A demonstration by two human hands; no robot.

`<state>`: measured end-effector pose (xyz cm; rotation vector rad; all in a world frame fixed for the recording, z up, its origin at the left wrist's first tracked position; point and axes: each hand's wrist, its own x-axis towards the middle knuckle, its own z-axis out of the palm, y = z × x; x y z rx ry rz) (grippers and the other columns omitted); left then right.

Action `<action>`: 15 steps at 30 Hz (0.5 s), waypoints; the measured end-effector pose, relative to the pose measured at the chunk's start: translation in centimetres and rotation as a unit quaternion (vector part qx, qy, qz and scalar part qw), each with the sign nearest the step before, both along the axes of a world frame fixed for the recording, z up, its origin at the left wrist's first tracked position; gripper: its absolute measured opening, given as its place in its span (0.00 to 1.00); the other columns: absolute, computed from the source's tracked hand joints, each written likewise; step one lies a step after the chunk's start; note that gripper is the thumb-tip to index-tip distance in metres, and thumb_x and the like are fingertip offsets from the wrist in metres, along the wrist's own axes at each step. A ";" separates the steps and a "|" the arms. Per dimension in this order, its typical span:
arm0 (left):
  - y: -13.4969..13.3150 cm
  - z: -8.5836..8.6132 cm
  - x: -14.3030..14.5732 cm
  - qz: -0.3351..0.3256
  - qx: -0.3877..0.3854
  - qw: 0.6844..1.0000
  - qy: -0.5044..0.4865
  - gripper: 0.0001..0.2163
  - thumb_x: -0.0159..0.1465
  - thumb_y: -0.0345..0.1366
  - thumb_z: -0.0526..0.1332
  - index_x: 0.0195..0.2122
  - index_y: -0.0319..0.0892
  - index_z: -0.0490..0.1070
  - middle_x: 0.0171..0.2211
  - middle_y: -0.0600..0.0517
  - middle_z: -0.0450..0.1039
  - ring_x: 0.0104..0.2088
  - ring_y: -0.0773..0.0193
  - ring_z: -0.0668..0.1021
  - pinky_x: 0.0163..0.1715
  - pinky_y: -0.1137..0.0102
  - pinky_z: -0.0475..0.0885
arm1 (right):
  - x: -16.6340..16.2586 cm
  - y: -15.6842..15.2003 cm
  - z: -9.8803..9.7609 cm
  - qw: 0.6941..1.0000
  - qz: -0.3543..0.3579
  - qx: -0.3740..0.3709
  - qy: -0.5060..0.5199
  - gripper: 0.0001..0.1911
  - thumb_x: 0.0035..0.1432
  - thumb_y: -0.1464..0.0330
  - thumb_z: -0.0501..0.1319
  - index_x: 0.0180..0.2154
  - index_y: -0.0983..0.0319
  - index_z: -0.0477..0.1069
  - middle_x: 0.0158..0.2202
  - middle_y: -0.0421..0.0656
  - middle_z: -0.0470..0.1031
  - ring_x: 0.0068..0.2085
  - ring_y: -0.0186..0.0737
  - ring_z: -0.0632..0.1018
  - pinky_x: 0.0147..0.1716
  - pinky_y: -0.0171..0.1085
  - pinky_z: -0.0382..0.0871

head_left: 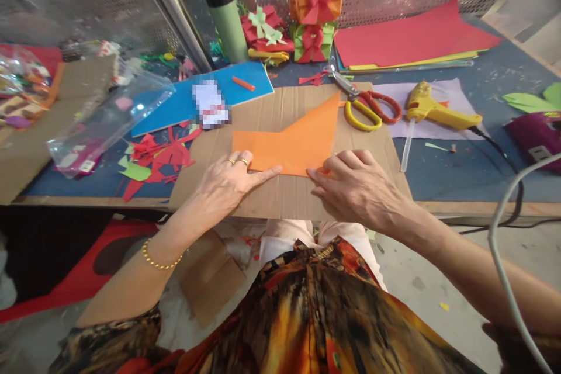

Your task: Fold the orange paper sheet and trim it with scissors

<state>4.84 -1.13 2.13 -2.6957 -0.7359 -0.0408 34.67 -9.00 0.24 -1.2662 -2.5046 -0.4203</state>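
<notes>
A folded sheet of orange paper [291, 143] lies on a piece of brown cardboard [267, 201] in front of me, one corner pointing up and away to the right. My left hand [228, 178] rests on its lower left, thumb stretched along the bottom edge and the other fingers on the left end. At the lower right corner, my right hand [355, 187] has its fingers curled and pinched on the paper's edge. Just beyond the right hand are scissors [362, 102] with red and yellow handles.
A yellow glue gun [432, 108] sits on lilac paper at the right, its cord trailing down. Red paper sheets [407, 38] are stacked behind. A green bottle [228, 23] and steel flask [169, 6] stand at the back left. Red scraps [160, 155] lie left of the cardboard.
</notes>
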 end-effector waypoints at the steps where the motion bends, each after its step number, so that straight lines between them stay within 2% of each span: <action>1: 0.0 0.0 0.0 -0.001 0.002 1.000 -0.001 0.29 0.74 0.23 0.50 0.71 0.58 0.66 0.44 0.46 0.70 0.42 0.57 0.75 0.41 0.67 0.73 | 0.2 -0.2 0.2 1.000 0.004 0.005 -0.005 0.15 0.75 0.65 0.55 0.48 0.63 0.79 0.38 0.49 0.76 0.40 0.48 0.68 0.39 0.46 0.55; 4: 0.1 -0.1 0.0 -0.008 0.015 1.000 0.006 0.29 0.74 0.22 0.49 0.70 0.57 0.67 0.45 0.45 0.70 0.43 0.56 0.75 0.41 0.66 0.73 | 1.3 -1.1 0.8 0.999 0.003 0.018 -0.028 0.15 0.76 0.65 0.54 0.48 0.63 0.78 0.39 0.50 0.77 0.41 0.49 0.69 0.40 0.46 0.57; 9: 0.3 -0.1 0.0 -0.014 0.023 1.000 0.012 0.29 0.74 0.22 0.49 0.70 0.57 0.67 0.44 0.47 0.69 0.41 0.58 0.74 0.40 0.66 0.72 | 2.0 -2.3 2.0 0.996 -0.038 0.058 -0.054 0.17 0.75 0.69 0.54 0.36 0.60 0.78 0.35 0.49 0.77 0.39 0.49 0.70 0.39 0.46 0.59; 12: 0.3 -0.2 0.0 -0.009 0.017 1.000 0.009 0.29 0.74 0.23 0.50 0.71 0.58 0.66 0.45 0.47 0.69 0.42 0.57 0.74 0.41 0.66 0.71 | 0.2 -1.5 1.8 0.997 0.002 0.071 -0.003 0.14 0.75 0.70 0.54 0.45 0.63 0.79 0.44 0.52 0.80 0.43 0.49 0.71 0.40 0.47 0.61; 15: 0.2 -0.2 0.0 -0.009 0.019 1.000 0.017 0.28 0.75 0.25 0.52 0.72 0.58 0.64 0.45 0.46 0.70 0.42 0.57 0.75 0.42 0.66 0.72 | -2.2 -0.1 0.8 0.998 0.050 -0.002 0.023 0.14 0.75 0.65 0.57 0.50 0.66 0.77 0.44 0.52 0.78 0.43 0.48 0.72 0.41 0.46 0.62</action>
